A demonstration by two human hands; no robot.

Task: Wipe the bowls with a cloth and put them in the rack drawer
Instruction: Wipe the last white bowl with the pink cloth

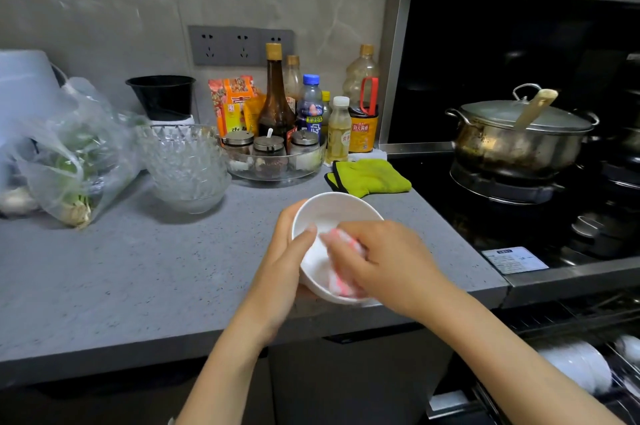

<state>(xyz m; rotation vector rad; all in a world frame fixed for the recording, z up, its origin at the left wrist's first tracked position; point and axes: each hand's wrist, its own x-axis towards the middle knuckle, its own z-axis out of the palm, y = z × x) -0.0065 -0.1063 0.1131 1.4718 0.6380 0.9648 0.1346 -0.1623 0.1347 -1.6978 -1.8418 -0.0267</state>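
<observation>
A white bowl (334, 213) is tilted toward me above the grey counter's front edge. My left hand (282, 265) grips its left rim, thumb inside. My right hand (384, 258) holds a pink-and-white cloth (341, 280) pressed against the bowl's inside. At the lower right the rack drawer (620, 386) stands pulled out, with white bowls (575, 367) set in it. Several clear glass bowls (185, 164) are stacked on the counter at the left.
Along the wall stand sauce bottles (275, 98), a glass tray of spice jars (277, 161) and a black tub (162, 95). A green mitt (369, 176) lies beside the hob, where a lidded steel pot (519, 137) sits. A bag of greens (72, 161) lies left.
</observation>
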